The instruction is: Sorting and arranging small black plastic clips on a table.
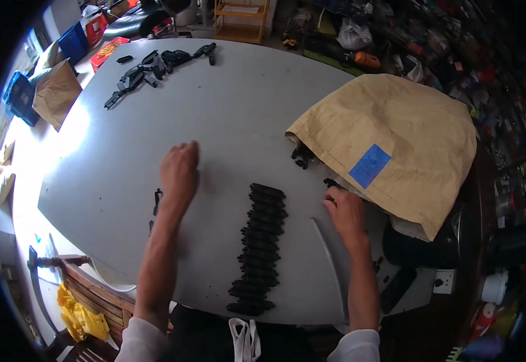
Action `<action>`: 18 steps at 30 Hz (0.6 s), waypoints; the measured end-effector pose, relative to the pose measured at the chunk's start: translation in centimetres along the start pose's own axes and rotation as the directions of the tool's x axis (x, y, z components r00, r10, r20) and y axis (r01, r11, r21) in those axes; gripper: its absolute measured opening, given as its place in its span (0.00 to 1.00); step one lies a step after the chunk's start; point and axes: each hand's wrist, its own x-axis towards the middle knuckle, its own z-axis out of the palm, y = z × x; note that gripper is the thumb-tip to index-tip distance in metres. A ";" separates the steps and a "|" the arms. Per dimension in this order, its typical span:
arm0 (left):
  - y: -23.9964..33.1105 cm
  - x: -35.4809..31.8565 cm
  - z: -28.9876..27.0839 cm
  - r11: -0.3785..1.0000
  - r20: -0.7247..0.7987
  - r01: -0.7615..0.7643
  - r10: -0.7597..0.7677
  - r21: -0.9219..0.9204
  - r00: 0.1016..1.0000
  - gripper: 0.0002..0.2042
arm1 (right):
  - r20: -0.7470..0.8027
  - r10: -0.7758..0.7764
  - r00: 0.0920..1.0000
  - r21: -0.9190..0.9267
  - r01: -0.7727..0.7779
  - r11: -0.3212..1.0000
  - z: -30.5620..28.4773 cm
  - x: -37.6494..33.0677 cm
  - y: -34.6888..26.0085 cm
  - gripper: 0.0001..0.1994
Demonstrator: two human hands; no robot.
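My left hand (180, 169) is over the middle of the grey table (233, 108), its fingers curled closed. What they hold, if anything, is hidden. Beneath my left forearm, black parts (157, 202) stick out on the tabletop. My right hand (346, 212) is at the mouth of a large brown paper bag (408, 127) with a blue patch, thumb and fingers pinched at a small black plastic part (332, 183). More black parts (301, 155) spill from the bag's opening. Between my forearms, a column of several long black plastic pieces (260, 247) lies stacked side by side.
Along the far left edge lies a loose heap of black parts (154, 66). A thin pale strip (329, 259) lies by my right forearm. Black items (399, 289) and a white socket (444, 281) are at the right. A wooden chair (94, 295) with a yellow bag stands near left.
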 end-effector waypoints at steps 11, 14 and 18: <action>3.6 1.6 3.7 0.750 0.127 0.050 0.045 -0.660 0.991 0.10 | -0.057 0.005 0.998 0.009 -0.005 1.000 0.5 0.2 -1.9 0.09; 5.9 1.9 4.8 0.652 0.150 0.025 0.138 -0.758 0.979 0.10 | 0.044 0.211 0.976 0.406 -0.211 0.889 0.3 1.1 -3.4 0.09; 7.4 2.2 5.2 0.731 -0.060 -0.288 0.321 -0.618 0.945 0.07 | 0.091 0.117 0.989 0.651 -0.148 0.745 1.3 2.7 -3.8 0.06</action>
